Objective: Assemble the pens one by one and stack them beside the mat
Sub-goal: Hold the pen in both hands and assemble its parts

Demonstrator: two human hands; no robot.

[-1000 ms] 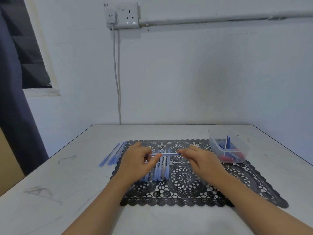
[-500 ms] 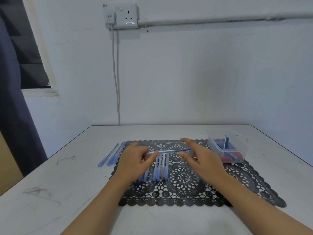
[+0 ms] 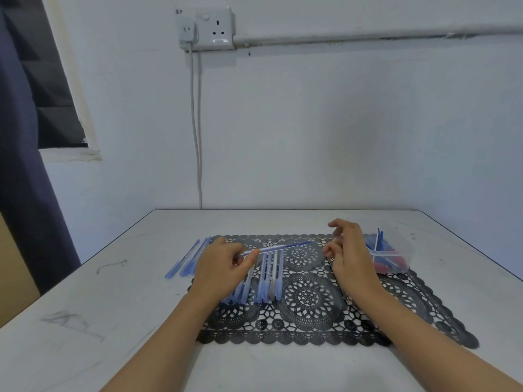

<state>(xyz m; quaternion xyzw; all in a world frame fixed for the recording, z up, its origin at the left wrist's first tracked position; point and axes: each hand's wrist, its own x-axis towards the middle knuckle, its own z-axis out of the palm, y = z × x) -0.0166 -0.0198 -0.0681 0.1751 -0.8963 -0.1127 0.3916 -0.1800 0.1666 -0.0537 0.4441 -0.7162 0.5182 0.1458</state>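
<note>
1. The right hand point(image 3: 349, 250) has let go of the pen point(image 3: 276, 248) and swung right, fingers loose, next to the clear tub point(image 3: 396, 251).
2. The left hand point(image 3: 223, 264) now holds the pen alone.

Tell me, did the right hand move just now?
Yes. The right hand has let go of the pen and gone right across the mat, toward the plastic tub.

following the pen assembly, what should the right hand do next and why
Probably reach the right hand into the clear container for the next part: that hand holds nothing and hovers beside it, while the left hand pinches a pen with its thin blue end bare.
</note>
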